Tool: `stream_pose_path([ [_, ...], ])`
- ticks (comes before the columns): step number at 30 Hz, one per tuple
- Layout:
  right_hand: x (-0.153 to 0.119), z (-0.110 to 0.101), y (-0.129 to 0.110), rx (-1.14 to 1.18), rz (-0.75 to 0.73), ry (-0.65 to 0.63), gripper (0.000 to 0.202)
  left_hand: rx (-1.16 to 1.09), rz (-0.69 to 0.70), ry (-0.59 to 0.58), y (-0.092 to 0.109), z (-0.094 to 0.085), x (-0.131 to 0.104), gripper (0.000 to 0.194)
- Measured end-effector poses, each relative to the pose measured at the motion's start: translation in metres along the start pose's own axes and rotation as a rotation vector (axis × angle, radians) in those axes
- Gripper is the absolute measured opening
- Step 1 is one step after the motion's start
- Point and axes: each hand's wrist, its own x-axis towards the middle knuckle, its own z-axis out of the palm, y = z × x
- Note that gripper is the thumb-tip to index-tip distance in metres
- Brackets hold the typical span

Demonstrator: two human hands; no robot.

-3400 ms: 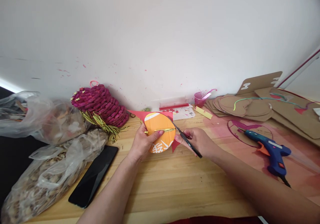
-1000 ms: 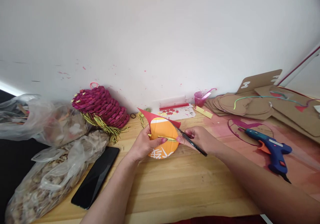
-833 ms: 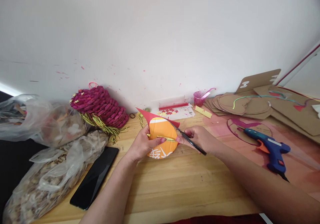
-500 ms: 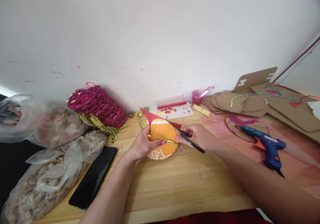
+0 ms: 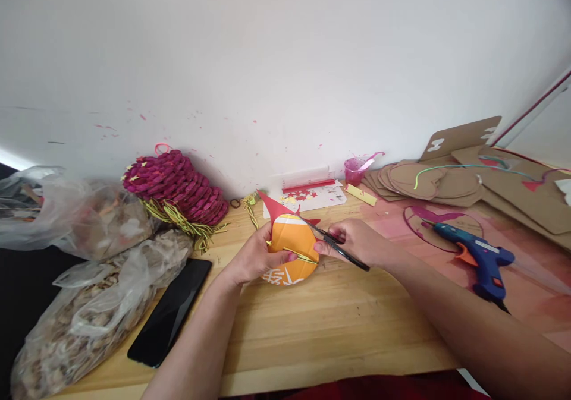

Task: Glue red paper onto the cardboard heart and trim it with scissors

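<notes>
My left hand (image 5: 261,254) is closed on an orange cardboard piece (image 5: 292,236) with white printing, its thumb lying across the front. Yellow string (image 5: 303,257) runs over the face of the cardboard under that thumb. In my right hand (image 5: 352,242) is a pair of black-handled scissors (image 5: 341,248), with the blades pointing up and left along the cardboard's upper right edge. My right thumb touches the cardboard's right side. A pointed piece of red paper (image 5: 271,204) shows behind the top of the cardboard; how it is held there is hidden.
A magenta woven piece (image 5: 178,186) with yellow string leans on the wall. Plastic bags (image 5: 111,305) and a black phone (image 5: 169,314) lie left. A blue glue gun (image 5: 484,257), stacked cardboard shapes (image 5: 414,180) and a pink cup (image 5: 354,171) are right; paper stars (image 5: 303,195) lie behind my hands.
The view has shifted slightly. The scissors' blades have moved a little at the cardboard's upper right edge, and less red paper shows beside them. Both hands keep their holds.
</notes>
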Motion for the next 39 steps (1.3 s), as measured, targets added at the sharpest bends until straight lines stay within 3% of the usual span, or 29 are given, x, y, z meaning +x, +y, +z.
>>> stream_pose_path([
  [6,0.000,0.002,0.002,0.074,-0.017,-0.045,0.052,-0.009,0.030,-0.037,-0.004,0.000,0.001,0.055],
  [14,0.000,-0.011,-0.002,-0.085,0.039,-0.033,0.054,-0.032,0.026,-0.046,-0.005,0.000,0.001,0.053],
  [25,-0.002,-0.012,-0.004,-0.173,-0.070,-0.057,0.053,-0.082,-0.043,-0.111,-0.005,-0.001,-0.001,0.059],
  [33,-0.002,-0.019,-0.003,-0.164,-0.053,-0.108,0.051,-0.080,-0.046,-0.135,-0.002,-0.002,-0.004,0.057],
  [39,-0.002,-0.012,0.001,-0.065,-0.063,-0.093,0.051,-0.099,-0.046,-0.113,-0.002,-0.001,-0.004,0.057],
])
